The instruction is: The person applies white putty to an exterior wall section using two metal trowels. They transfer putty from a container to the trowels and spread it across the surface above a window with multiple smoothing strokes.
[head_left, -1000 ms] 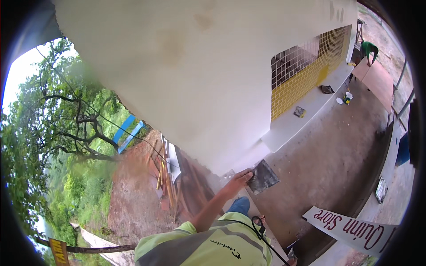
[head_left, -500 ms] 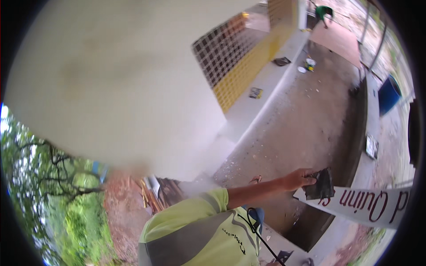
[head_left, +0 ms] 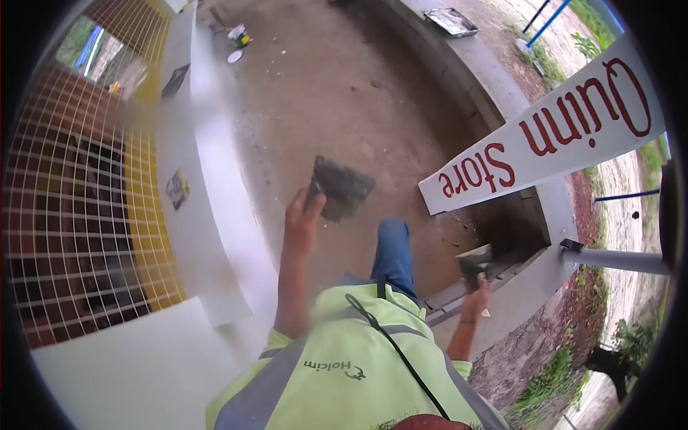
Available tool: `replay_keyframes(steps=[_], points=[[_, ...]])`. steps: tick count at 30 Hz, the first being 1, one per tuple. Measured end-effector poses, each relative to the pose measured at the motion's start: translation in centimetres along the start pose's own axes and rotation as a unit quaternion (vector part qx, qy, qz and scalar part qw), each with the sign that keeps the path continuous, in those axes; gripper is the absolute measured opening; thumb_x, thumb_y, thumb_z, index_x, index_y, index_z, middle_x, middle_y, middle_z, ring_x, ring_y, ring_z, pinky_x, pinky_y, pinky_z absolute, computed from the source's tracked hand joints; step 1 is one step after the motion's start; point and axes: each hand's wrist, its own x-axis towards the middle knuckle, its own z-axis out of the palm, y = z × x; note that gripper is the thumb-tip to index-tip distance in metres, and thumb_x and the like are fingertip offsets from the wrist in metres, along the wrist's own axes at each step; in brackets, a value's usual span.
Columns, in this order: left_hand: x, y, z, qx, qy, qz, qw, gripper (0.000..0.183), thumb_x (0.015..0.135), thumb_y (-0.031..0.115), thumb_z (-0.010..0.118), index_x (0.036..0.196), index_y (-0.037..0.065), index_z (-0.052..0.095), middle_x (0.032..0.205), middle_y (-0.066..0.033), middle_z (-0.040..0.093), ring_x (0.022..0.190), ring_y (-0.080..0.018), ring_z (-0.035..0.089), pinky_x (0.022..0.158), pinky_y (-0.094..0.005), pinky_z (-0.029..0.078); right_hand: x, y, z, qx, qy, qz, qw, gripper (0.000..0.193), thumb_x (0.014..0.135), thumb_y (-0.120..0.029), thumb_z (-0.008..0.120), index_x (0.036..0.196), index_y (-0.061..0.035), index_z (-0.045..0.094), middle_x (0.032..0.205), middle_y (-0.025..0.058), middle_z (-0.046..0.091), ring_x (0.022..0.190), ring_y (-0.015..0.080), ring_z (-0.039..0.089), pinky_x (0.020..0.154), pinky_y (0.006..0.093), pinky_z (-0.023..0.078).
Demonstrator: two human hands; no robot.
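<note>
My left hand (head_left: 301, 221) is closed on a dark, wide flat scraper (head_left: 340, 188). It is raised over the brown floor, to the left of my bent knee. Its blade is smeared grey, and the handle is hidden in my fingers. To the lower right, my right hand (head_left: 476, 299) grips a second, smaller putty knife (head_left: 474, 264). A pale strip shows along its top edge. This blade is near the low wall's inner corner, apart from the wall as far as I can see.
A white sign board (head_left: 530, 143) with red lettering juts in from the right. A low block wall (head_left: 466, 64) bounds the floor, with a foil-like tray (head_left: 451, 21) on top. At left are a white ledge (head_left: 222, 172) and a grid opening (head_left: 72, 215). A paint bucket (head_left: 239, 36) stands far off.
My view has swung from the pale wall towards the floor and my body. The left hand with its scraper now appears farther left, away from the sign. My right hand has come into view.
</note>
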Motion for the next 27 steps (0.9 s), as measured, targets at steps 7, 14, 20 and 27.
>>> replay_keyframes(steps=[7,14,20,27], points=[[18.2,6.2,-4.2,-0.071,0.047,-0.035,0.996,0.050,0.099,0.024,0.060,0.139,-0.003,0.047,0.117,-0.0095,0.066,0.111,-0.0181,0.061,0.099,-0.0297,0.045,11.4,-14.8,18.7,0.458,-0.103,0.229,0.853,0.040,0.095,-0.020,0.060,0.133,-0.0103,0.054,0.126,0.0064,0.060,0.112,0.0210,0.060,0.084,0.0376,0.054],[36.2,11.1,5.4,-0.115,-0.052,-0.052,0.991,0.030,0.100,0.020,0.060,0.124,0.002,0.058,0.107,-0.0003,0.065,0.093,-0.0082,0.062,0.081,-0.0250,0.050,35.2,-46.0,34.2,0.498,-0.302,-0.109,0.806,0.025,0.100,-0.008,0.054,0.122,0.0006,0.063,0.122,0.0109,0.065,0.113,0.0215,0.060,0.097,0.0388,0.049],[51.7,16.0,14.2,-0.153,-0.193,-0.008,0.969,0.025,0.101,0.014,0.057,0.125,0.007,0.060,0.099,0.0040,0.066,0.085,-0.0017,0.059,0.071,-0.0197,0.049,47.7,-55.7,39.5,0.377,-0.301,-0.305,0.821,0.034,0.100,-0.022,0.052,0.116,0.0016,0.070,0.120,0.0187,0.068,0.118,0.0306,0.061,0.101,0.0414,0.046],[69.3,19.9,25.8,-0.160,-0.317,-0.037,0.934,0.029,0.101,0.012,0.055,0.129,0.005,0.057,0.105,0.0035,0.064,0.087,-0.0009,0.056,0.075,-0.0186,0.047,65.1,-56.6,45.5,0.242,-0.145,-0.423,0.861,0.050,0.097,-0.050,0.056,0.105,-0.0036,0.074,0.118,0.0162,0.070,0.121,0.0333,0.059,0.104,0.0442,0.044]])
